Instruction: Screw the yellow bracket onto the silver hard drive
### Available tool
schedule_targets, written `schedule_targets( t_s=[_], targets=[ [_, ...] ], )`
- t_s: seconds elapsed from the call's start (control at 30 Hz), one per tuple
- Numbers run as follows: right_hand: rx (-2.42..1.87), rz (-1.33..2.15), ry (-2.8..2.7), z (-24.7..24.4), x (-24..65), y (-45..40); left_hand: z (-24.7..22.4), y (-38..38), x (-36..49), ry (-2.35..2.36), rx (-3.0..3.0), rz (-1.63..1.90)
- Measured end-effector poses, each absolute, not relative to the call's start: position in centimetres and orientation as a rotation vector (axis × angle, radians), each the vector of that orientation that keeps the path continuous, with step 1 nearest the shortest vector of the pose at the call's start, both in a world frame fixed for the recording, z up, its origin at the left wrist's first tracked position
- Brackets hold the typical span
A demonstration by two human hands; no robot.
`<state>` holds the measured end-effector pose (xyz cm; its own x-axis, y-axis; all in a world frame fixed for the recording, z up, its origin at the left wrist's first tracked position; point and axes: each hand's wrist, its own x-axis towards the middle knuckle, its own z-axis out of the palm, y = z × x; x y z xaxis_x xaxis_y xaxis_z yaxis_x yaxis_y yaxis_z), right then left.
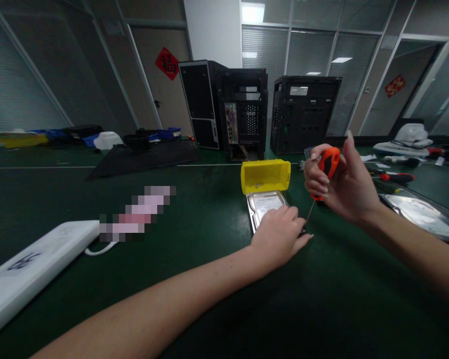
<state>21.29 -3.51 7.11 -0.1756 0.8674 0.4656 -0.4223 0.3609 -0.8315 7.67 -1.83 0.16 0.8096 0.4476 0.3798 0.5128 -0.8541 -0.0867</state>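
A silver hard drive (266, 201) lies on the green tabletop, its near part covered by my left hand (280, 232). That hand presses down on the drive with curled fingers, and its thumb stretches out past the drive's right edge. My right hand (333, 179) holds a screwdriver (329, 163) by its orange and black handle, thumb raised off it. The thin shaft slants down to the left, and its tip reaches a small dark spot beside my left fingers. What the tip touches is hidden. Touching the drive's far end is a yellow bin (265, 175) with a few tiny metal pieces inside.
Black computer cases (198, 104) stand at the back. To the right are a second hard drive (421, 214) on a dark tray and a red-and-black handled tool (396, 177). A white box (33, 264) lies at left, near a black mat (145, 157).
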Motion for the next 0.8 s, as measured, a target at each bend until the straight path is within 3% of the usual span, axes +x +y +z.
schedule_targets(
  t_s=[0.8],
  targets=[
    [-0.417,1.337,-1.157,7.4,21.7,-3.8,0.6,-2.2,7.5,-0.770,-2.760,-0.471]
  ],
)
